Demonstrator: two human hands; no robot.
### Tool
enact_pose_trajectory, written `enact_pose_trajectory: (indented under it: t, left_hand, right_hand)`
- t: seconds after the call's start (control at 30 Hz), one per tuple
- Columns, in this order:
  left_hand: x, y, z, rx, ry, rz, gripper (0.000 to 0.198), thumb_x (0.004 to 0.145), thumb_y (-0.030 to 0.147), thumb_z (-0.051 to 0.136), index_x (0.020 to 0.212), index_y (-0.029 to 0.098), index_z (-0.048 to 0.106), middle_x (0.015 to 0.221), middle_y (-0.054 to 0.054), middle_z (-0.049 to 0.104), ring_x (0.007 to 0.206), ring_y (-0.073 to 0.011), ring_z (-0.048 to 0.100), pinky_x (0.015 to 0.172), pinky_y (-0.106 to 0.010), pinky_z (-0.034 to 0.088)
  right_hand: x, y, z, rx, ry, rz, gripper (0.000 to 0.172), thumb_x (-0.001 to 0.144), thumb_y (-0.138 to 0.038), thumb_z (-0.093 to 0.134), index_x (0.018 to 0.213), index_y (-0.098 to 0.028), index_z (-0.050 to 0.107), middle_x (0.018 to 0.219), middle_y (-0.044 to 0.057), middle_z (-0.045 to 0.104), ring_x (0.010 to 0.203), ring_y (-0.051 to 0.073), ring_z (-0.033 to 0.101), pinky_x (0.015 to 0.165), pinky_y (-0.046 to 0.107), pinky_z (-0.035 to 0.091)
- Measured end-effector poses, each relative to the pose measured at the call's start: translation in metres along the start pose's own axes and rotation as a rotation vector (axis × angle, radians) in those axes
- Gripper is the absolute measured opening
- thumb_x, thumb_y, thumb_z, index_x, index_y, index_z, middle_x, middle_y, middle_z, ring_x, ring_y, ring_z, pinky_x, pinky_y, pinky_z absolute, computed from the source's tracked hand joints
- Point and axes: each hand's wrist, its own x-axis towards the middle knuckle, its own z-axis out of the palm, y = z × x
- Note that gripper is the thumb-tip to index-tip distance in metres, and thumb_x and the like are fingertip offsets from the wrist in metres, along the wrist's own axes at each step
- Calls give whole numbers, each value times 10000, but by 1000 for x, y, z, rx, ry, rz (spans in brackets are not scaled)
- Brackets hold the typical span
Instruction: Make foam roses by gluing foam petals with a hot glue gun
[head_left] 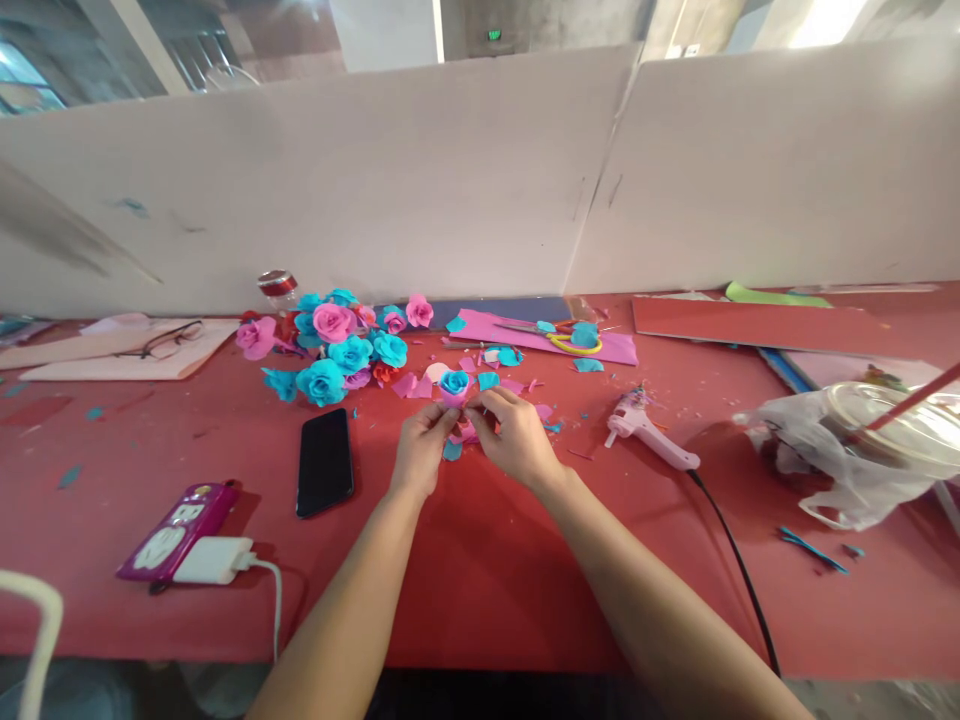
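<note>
Between my fingertips is a small paper flower (454, 384), blue at its centre with pink petals around it. My left hand (421, 445) pinches its base from the left. My right hand (516, 430) is closed at the flower's right side, thumb and fingers pressed together; what lies inside that pinch is too small to make out. Cut pink and blue paper petals lie under and around both hands, among them a blue petal (452, 451). To the left stands a bunch of finished paper roses (350, 354) in blue, pink, purple and red.
A pink glue gun (654, 434) with a black cord lies at right, near a plastic bag (862, 490) with a lidded bowl. Yellow-handled scissors (577, 346) rest on a pink paper strip (487, 329). A phone (325, 463) and a purple power strip (178, 530) with a white charger lie at left.
</note>
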Motion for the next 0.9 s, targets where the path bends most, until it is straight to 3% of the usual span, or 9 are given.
enact_pose_trajectory:
  t: [0.27, 0.43, 0.53, 0.73, 0.9]
  left_hand:
    - [-3, 2, 2, 125, 31, 51, 199, 711, 354, 712, 640, 174, 662, 535, 25, 511, 522, -104, 431, 502, -219, 315]
    - [-7, 3, 4, 127, -7, 101, 193, 781, 385, 654, 794, 196, 689, 703, 5, 608, 685, -131, 528, 638, -215, 396]
    - [-7, 2, 5, 125, -14, 119, 266, 817, 447, 605, 792, 192, 678, 713, -1, 607, 685, -132, 521, 640, -219, 401]
    - [-4, -2, 6, -158, 7, 62, 293, 715, 468, 715, 676, 191, 626, 650, 17, 560, 639, -115, 499, 621, -221, 406]
    - [-4, 1, 6, -277, -23, 45, 267, 707, 359, 744, 598, 177, 583, 604, 31, 512, 596, -92, 463, 617, -228, 389]
  right_hand:
    - [0, 2, 3, -17, 9, 39, 109, 852, -168, 517, 760, -197, 569, 769, 18, 616, 647, 128, 545, 607, 218, 405]
    - [0, -1, 6, -19, 35, 77, 123, 845, -178, 521, 725, -200, 542, 724, 9, 605, 615, 122, 522, 580, 209, 382]
    - [0, -4, 5, -4, 39, 78, 114, 851, -188, 521, 744, -202, 558, 721, 10, 611, 626, 127, 534, 593, 210, 391]
    - [-1, -6, 3, 56, 4, 33, 114, 891, -213, 515, 857, -192, 622, 771, 12, 644, 646, 116, 556, 613, 207, 409]
    - [3, -3, -9, 131, -151, 55, 151, 899, -280, 546, 851, -194, 661, 740, -5, 664, 604, 98, 547, 588, 201, 407]
